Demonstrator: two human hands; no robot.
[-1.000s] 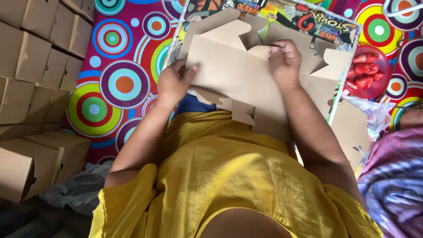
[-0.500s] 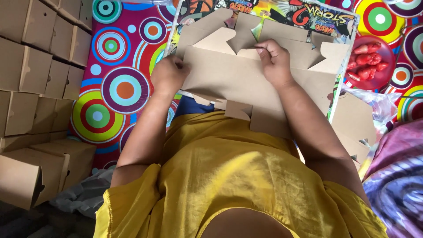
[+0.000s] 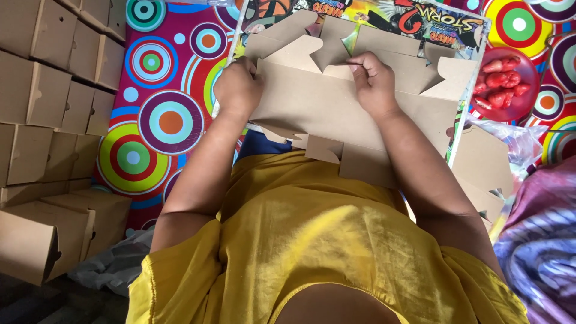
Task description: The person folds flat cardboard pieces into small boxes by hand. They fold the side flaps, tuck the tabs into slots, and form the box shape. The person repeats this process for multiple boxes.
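A: What's in hand rn?

B: Flat brown cardboard box blank (image 3: 336,114), die-cut w/ flaps, lying in front of the person above the lap, over a colourful printed board (image 3: 420,21). Left hand (image 3: 239,89) clamps the blank's left edge, fingers curled under and pressed together. Right hand (image 3: 375,84) sits near the top middle, fingertips pinching a flap edge by the notch.

A: Why held like that?

B: Looks like one hand steadies the sheet while the other works a flap along its crease. That's my read, not certain.

A: Containers?

B: Stack of folded brown boxes (image 3: 48,90) on the left, all closed, contents not visible. One more folded box (image 3: 30,249) lower left w/ a side tab showing. Red bowl (image 3: 510,84) on the right holds pinkish-red pieces, prob. fruit, can't tell which. More flat blanks (image 3: 483,165) lie beside the right arm, near a clear plastic bag (image 3: 522,141).

A: Underneath?

B: Mat w/ bright circles (image 3: 162,120).
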